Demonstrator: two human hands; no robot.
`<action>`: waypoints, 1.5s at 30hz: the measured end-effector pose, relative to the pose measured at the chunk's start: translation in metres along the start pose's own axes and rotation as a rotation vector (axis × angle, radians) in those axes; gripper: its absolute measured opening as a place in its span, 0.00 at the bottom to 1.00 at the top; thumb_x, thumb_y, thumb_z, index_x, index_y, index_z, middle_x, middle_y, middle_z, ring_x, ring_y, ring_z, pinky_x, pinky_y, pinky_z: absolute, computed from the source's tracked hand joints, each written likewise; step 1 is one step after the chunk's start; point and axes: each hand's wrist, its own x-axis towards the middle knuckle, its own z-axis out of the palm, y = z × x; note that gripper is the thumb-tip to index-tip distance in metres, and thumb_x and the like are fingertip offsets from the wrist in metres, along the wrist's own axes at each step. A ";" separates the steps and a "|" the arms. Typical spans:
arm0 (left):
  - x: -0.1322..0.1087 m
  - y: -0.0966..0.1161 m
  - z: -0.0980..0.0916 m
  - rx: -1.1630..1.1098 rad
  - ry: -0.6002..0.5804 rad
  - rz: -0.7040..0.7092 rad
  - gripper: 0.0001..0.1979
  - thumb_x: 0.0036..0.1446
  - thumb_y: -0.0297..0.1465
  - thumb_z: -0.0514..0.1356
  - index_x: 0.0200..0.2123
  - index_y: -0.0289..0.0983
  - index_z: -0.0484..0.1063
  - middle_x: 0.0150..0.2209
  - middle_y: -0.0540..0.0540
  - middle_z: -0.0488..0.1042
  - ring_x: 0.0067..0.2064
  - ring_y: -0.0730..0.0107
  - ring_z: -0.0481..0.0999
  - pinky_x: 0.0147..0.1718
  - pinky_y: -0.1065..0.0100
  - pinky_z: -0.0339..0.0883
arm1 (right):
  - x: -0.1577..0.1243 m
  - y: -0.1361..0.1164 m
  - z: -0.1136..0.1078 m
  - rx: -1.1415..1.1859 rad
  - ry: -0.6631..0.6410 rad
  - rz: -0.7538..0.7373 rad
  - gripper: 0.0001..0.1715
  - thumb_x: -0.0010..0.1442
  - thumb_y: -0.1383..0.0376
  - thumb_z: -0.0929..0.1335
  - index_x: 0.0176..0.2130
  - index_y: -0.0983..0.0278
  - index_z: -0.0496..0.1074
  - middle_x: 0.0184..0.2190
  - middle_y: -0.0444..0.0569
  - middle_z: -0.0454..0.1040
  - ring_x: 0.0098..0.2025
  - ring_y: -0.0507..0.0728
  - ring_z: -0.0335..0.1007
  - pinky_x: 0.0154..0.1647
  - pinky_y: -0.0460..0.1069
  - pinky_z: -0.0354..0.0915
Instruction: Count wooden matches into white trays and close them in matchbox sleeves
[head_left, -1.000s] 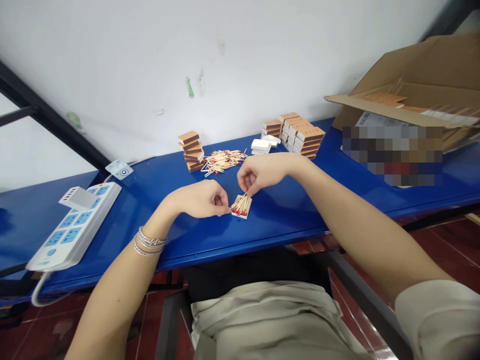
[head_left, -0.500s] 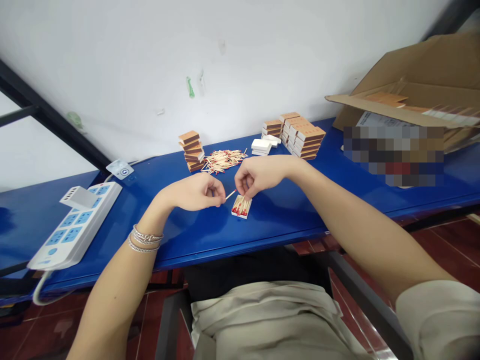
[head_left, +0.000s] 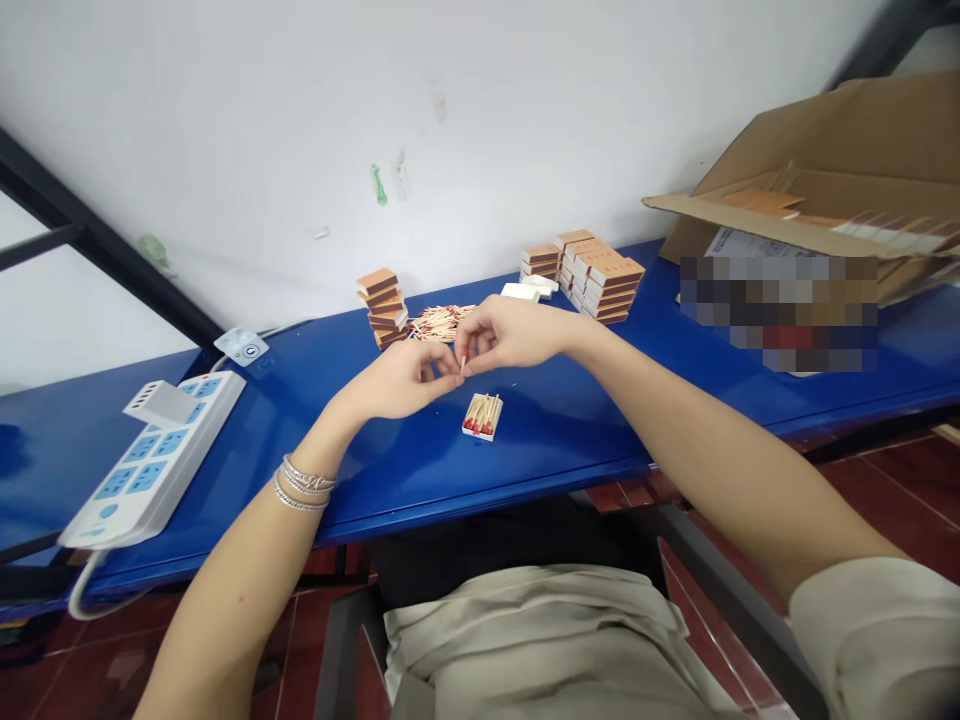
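In the head view, my left hand (head_left: 409,382) and my right hand (head_left: 504,335) meet fingertip to fingertip just above the table. A single match (head_left: 463,367) stands between them, pinched by the fingers of both; most of it is hidden. Just nearer to me lies a white matchbox tray (head_left: 480,436), open and filled with matches (head_left: 485,408), their red heads mostly toward me. Behind my hands is a heap of loose matches (head_left: 442,322), partly covered by my right hand.
Left of the heap leans an uneven stack of matchboxes (head_left: 381,305). White trays (head_left: 538,287) and a larger matchbox stack (head_left: 600,275) stand by the wall. An open cardboard box (head_left: 795,190) is at the right, a power strip (head_left: 154,465) at the left of the blue table (head_left: 405,470).
My right hand has left the tray and moved up and left to the match in my left hand. My left hand has shifted slightly right and up.
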 end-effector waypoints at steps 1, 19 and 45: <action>0.001 -0.001 0.001 -0.014 0.032 0.008 0.12 0.58 0.38 0.60 0.36 0.34 0.75 0.31 0.47 0.77 0.28 0.74 0.70 0.29 0.71 0.64 | 0.000 -0.002 0.000 0.020 0.033 -0.011 0.11 0.51 0.62 0.72 0.35 0.66 0.76 0.28 0.46 0.78 0.29 0.51 0.70 0.32 0.47 0.61; -0.001 0.010 0.018 0.304 -0.195 -0.012 0.25 0.52 0.54 0.61 0.25 0.37 0.65 0.22 0.51 0.67 0.21 0.74 0.62 0.23 0.68 0.53 | -0.003 -0.005 0.006 -0.138 -0.171 -0.069 0.09 0.48 0.69 0.69 0.33 0.64 0.78 0.26 0.43 0.78 0.27 0.51 0.70 0.29 0.45 0.61; 0.004 -0.012 0.006 0.443 0.035 -0.268 0.20 0.55 0.49 0.59 0.38 0.37 0.70 0.32 0.45 0.77 0.32 0.63 0.74 0.27 0.66 0.60 | 0.005 0.024 -0.003 -0.148 -0.037 0.263 0.20 0.47 0.65 0.74 0.42 0.65 0.74 0.31 0.46 0.80 0.28 0.53 0.74 0.27 0.46 0.63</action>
